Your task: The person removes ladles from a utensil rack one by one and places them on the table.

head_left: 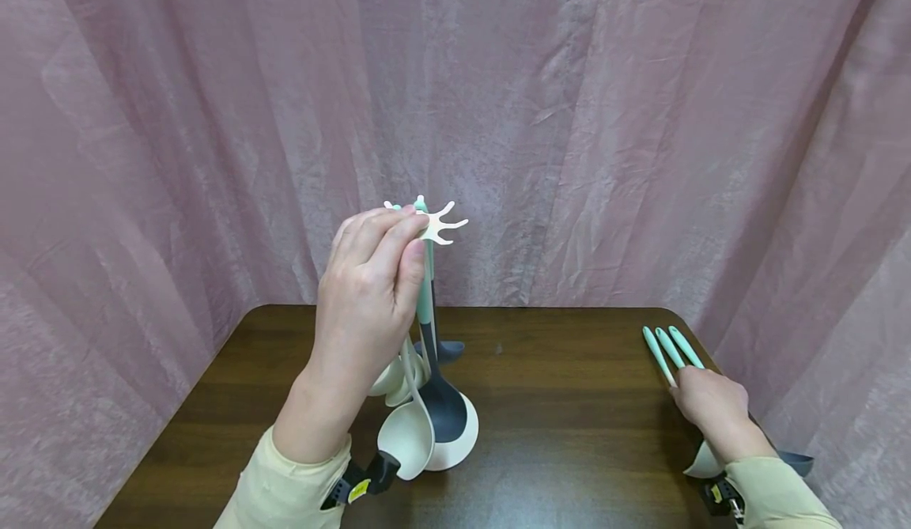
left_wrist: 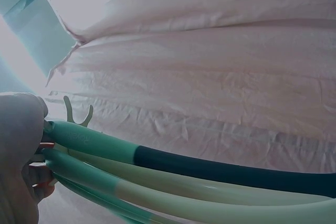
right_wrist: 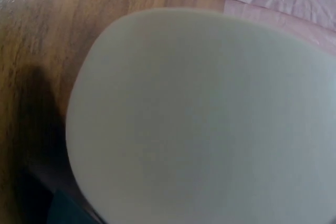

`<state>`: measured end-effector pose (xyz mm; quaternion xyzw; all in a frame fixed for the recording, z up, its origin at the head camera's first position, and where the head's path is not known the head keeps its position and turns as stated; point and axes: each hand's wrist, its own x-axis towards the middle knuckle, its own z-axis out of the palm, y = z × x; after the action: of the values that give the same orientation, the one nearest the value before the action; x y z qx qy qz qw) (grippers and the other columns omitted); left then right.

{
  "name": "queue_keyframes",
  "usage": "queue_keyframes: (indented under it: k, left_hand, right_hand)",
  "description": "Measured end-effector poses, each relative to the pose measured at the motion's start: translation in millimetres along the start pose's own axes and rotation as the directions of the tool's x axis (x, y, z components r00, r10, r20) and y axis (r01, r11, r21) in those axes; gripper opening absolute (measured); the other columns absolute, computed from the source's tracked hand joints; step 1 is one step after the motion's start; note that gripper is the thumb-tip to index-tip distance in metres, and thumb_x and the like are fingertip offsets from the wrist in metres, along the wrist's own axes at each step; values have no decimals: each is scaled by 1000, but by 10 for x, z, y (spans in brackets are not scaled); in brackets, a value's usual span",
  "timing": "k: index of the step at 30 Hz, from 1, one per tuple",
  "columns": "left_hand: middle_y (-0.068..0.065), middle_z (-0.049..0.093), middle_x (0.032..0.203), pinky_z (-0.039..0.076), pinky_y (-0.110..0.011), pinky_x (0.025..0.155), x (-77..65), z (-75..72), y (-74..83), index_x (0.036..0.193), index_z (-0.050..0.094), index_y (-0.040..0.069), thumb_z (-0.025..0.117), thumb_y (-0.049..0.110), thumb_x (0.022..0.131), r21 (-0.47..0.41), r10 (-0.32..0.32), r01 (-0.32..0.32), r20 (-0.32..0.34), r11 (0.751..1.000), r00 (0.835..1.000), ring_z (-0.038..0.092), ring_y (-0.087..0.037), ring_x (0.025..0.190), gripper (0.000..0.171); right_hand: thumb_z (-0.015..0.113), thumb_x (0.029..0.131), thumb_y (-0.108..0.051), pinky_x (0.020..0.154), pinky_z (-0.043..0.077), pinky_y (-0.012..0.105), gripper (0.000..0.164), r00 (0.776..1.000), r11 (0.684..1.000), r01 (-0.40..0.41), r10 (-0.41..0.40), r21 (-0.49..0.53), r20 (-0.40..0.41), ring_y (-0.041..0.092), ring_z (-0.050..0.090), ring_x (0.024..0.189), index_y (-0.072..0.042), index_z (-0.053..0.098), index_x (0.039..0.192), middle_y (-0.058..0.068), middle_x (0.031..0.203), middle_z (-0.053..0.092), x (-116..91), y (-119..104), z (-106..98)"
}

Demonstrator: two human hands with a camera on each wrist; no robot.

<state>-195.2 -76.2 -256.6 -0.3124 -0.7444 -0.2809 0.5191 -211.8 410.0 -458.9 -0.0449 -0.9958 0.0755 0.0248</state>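
Observation:
A white rack (head_left: 443,228) with branching hooks carries several hanging kitchen utensils with mint handles. My left hand (head_left: 366,284) grips at its top, with fingers over the hooks and handle ends; the exact hold is partly hidden. Beneath hang a cream ladle (head_left: 407,440) and a dark ladle (head_left: 443,406). In the left wrist view, the handles (left_wrist: 97,141) run away from my fingers. At the table's right edge my right hand (head_left: 712,402) holds a cream-headed kitchen utensil (right_wrist: 199,114) among several mint handles (head_left: 669,347). Its broad, smooth head fills the right wrist view.
The brown wooden table (head_left: 562,402) has the rack's round white base (head_left: 455,454) left of its middle. A dark utensil head (head_left: 795,462) sticks out over the right edge. Pink curtains (head_left: 498,118) hang close behind and beside the table.

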Motion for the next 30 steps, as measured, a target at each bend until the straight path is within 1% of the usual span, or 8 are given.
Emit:
queue_keyframes:
  k: [5, 11, 18, 25, 30]
  left_hand:
    - [-17, 75, 130, 44, -45, 120, 1, 2, -1, 128, 77, -1, 54, 17, 115, -1, 2, -2, 0, 1000, 1000, 65, -40, 128, 33]
    - [-18, 75, 129, 44, -46, 120, 4, 7, -5, 128, 77, -2, 54, 17, 115, -2, 6, -6, -5, 1000, 1000, 65, -41, 127, 32]
    - [-18, 75, 130, 44, -46, 120, 0, 5, -2, 128, 77, -1, 54, 17, 115, -2, 5, -5, -3, 1000, 1000, 65, -41, 127, 32]
    - [-18, 75, 130, 44, -45, 121, -6, 3, -4, 128, 77, -1, 54, 18, 115, 0, 6, -6, 1, 1000, 1000, 65, -41, 127, 33]
    - [-18, 75, 130, 44, -45, 121, -3, -8, -4, 129, 77, -2, 55, 17, 116, 1, 10, -10, 11, 1000, 1000, 65, -41, 127, 32]
  right_hand:
    - [74, 98, -14, 62, 54, 65, 26, 1000, 1000, -2, 2, -2, -4, 41, 67, 71, -8, 61, 76, 17, 75, 66, -6, 4, 17]
    - [76, 97, -14, 62, 55, 65, 26, 1000, 1000, 4, -4, -12, -6, 43, 68, 72, -7, 61, 77, 20, 79, 68, -2, -1, 41]
    - [76, 98, -14, 62, 55, 66, 27, 1000, 1000, 2, -2, -16, 3, 42, 68, 71, -8, 61, 77, 20, 79, 68, 5, -1, 60]
    - [77, 97, -16, 63, 55, 66, 26, 1000, 1000, -18, 18, 2, 18, 43, 68, 72, -6, 63, 77, 20, 79, 68, 0, -5, 52]
    - [75, 97, -16, 60, 54, 64, 27, 1000, 1000, -13, 13, 7, -24, 41, 67, 70, -9, 63, 75, 17, 76, 67, -22, -30, -3]
